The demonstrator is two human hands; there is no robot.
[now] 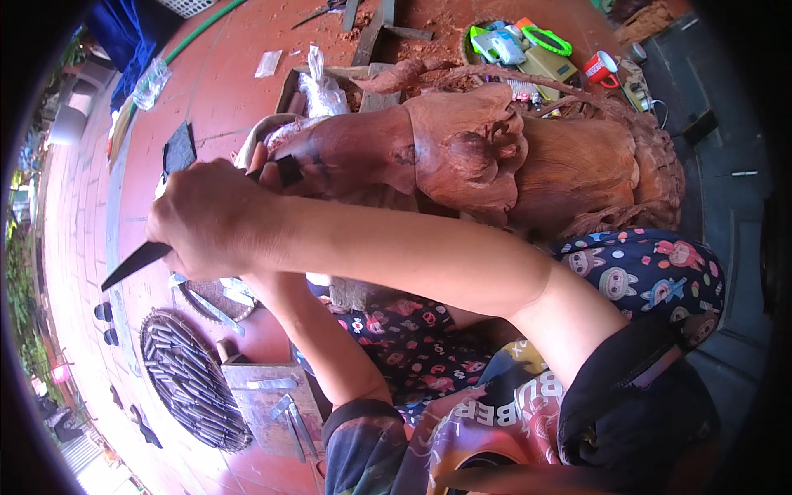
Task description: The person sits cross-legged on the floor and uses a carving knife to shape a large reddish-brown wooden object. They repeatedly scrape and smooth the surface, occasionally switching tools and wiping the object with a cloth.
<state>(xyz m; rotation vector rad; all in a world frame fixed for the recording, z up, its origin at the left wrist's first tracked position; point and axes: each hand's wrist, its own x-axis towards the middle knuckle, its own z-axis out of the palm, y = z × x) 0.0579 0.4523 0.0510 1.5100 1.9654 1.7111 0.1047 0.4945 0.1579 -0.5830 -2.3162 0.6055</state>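
Note:
A large carved reddish-brown wooden piece point(569, 161) lies across in front of me, with petal-like carving point(474, 161) round its middle and a smooth rounded left end. My right arm reaches over to the left, and my right hand point(206, 210) is closed beside that end. From its fist sticks out a dark, flat, tapered tool point(136, 264). A short black end point(289, 171) shows on the other side, near the wood; whether it belongs to the same tool is unclear. My left hand point(262, 285) comes up behind the right one, its fingers mostly hidden.
A round basket point(148, 326) of dark chisel-like tools stands at lower left, beside a board point(268, 404) with metal strips. A dark sheet point(178, 148) lies on the red tiles. Far right are a red mug point(601, 70), bright green loop point(546, 41) and dark door panel point(734, 190).

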